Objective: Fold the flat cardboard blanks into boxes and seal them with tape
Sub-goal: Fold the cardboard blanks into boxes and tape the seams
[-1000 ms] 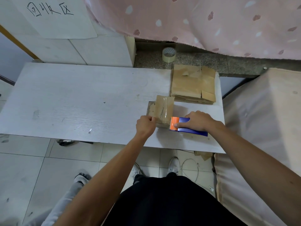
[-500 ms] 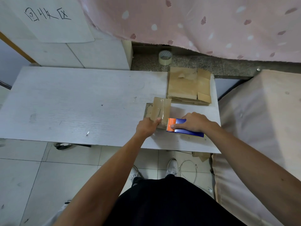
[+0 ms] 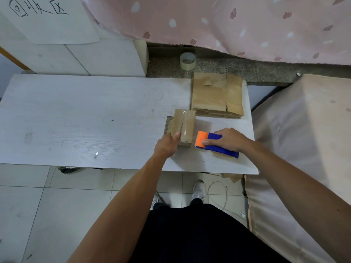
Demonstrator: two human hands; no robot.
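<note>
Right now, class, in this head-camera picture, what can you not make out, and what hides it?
Head view:
Small box near end: covered by the left hand.
Roll inside the tape dispenser: hidden under the right hand.
Whether the clear tape is cut: too faint.
Count of flat blanks in the stack: edges too thin.
Paper sign: cut off by the top edge.

The right hand (image 3: 228, 139) covers most of the tape dispenser (image 3: 213, 137), so its roll cannot be seen. The left hand (image 3: 166, 147) hides the near left corner of the box (image 3: 185, 124). At right centre, the top blank conceals the rest of the stack of blanks (image 3: 216, 95). The handwritten sheet (image 3: 51, 21) runs off the top edge at upper left.
</note>
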